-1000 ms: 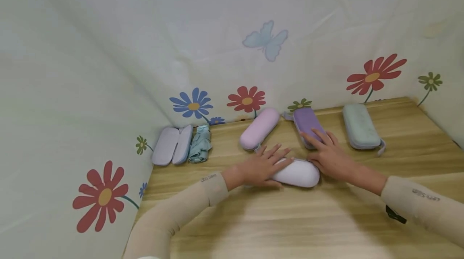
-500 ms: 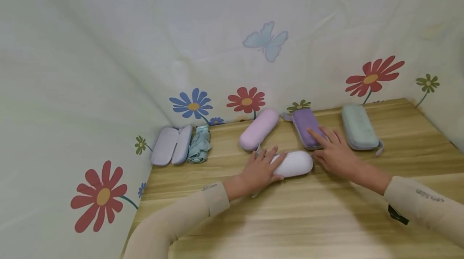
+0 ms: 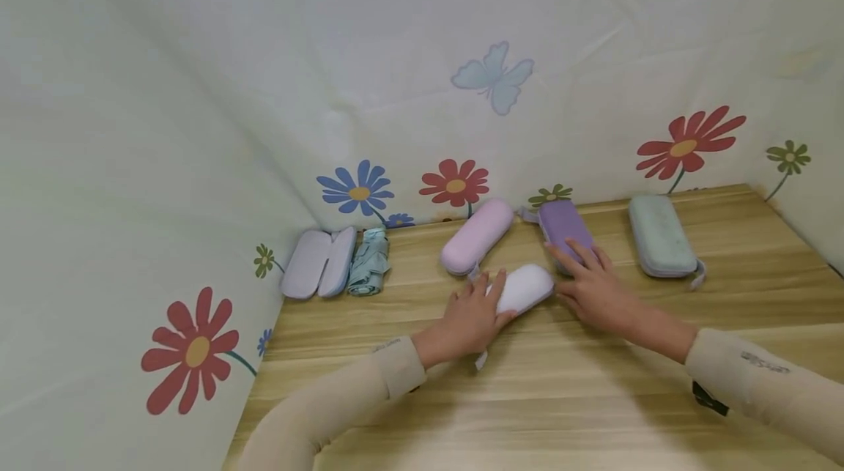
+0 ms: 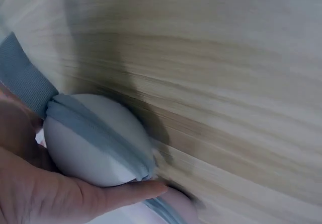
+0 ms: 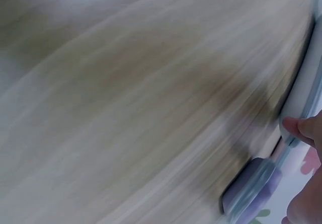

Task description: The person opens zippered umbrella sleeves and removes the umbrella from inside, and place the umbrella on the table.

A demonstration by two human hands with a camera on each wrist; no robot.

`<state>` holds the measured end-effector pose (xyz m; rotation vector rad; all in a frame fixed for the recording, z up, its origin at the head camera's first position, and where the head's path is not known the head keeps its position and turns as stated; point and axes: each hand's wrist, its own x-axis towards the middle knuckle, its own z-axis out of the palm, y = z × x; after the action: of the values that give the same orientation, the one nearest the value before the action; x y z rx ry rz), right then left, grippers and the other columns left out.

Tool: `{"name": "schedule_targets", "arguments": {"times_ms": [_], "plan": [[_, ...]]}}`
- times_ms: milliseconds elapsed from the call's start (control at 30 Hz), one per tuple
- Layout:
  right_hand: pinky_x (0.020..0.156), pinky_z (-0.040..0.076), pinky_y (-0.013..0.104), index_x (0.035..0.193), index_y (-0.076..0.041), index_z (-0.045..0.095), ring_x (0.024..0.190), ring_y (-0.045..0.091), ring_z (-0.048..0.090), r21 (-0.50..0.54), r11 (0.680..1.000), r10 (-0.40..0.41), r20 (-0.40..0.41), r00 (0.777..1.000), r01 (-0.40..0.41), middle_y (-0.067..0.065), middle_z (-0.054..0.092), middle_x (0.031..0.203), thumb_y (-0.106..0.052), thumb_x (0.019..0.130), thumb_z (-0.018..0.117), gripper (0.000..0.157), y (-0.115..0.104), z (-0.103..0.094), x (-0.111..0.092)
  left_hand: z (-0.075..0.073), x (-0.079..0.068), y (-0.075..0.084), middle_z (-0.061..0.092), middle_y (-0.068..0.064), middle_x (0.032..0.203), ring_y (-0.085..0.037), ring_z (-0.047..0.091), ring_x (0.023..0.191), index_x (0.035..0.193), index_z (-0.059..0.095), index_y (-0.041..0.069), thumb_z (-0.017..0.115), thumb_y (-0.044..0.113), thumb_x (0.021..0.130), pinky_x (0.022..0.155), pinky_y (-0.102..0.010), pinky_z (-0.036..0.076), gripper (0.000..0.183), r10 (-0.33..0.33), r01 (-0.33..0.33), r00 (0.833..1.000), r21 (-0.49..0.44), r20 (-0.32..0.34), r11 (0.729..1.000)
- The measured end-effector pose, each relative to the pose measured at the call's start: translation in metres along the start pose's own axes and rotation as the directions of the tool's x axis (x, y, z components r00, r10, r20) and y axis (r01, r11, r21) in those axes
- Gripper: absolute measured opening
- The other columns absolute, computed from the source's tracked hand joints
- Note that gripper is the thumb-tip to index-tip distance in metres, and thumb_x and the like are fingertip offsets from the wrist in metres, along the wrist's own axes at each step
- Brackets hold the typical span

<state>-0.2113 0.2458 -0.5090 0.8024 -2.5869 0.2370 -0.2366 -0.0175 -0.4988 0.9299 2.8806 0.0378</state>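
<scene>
In the head view, my left hand (image 3: 464,321) grips a white zippered glasses case (image 3: 527,288) near the middle of the table, fingers over its top and thumb along the near side. The left wrist view shows the case's rounded end (image 4: 83,153), its grey-blue zipper band and grey strap (image 4: 25,73), with the thumb lying against it. My right hand (image 3: 603,299) is at the case's other end, thumb and forefinger pinched together at the zipper, where the pull itself is hidden. Its other fingers spread over the near part of a purple case (image 3: 563,222).
Along the back lie a pink case (image 3: 478,236), the purple one and a pale green case (image 3: 661,236) with a strap. At the back left, an open grey case (image 3: 306,262) sits beside a folded teal umbrella (image 3: 371,262). Flowered white cloth (image 3: 389,90) walls the table (image 3: 560,398).
The white case has turned, its right end swinging away toward the back, and shifted slightly left. Both hands stay at its two ends. The other cases stay where they were.
</scene>
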Motion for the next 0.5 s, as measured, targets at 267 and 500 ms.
{"name": "schedule_targets", "arguments": {"times_ms": [267,500], "plan": [[0.104,0.025,0.079,0.088,-0.017,0.082,0.145,0.047,0.029,-0.03,0.999,0.028,0.011,1.0,-0.028,0.015,0.04,0.159,-0.016,0.084,0.083,0.004,0.002,0.004,0.015,-0.009,0.002,-0.013,0.016,-0.029,0.164,-0.042,0.027,0.149,0.164,0.005,0.006,0.039,0.052,0.107,0.113,-0.053,0.038,0.081,0.07,-0.029,0.989,-0.288,0.131,0.957],[0.105,0.024,0.079,0.091,-0.018,0.082,0.146,0.047,0.027,-0.063,0.997,0.045,0.054,0.998,-0.042,0.015,0.04,0.159,-0.019,0.088,0.079,0.005,0.005,0.003,0.019,-0.017,-0.011,-0.044,-0.012,-0.017,0.169,-0.039,-0.003,0.155,0.164,-0.01,0.016,0.046,0.053,0.105,0.123,-0.051,0.019,0.089,0.365,-0.321,0.907,-0.214,0.211,0.922]]}}
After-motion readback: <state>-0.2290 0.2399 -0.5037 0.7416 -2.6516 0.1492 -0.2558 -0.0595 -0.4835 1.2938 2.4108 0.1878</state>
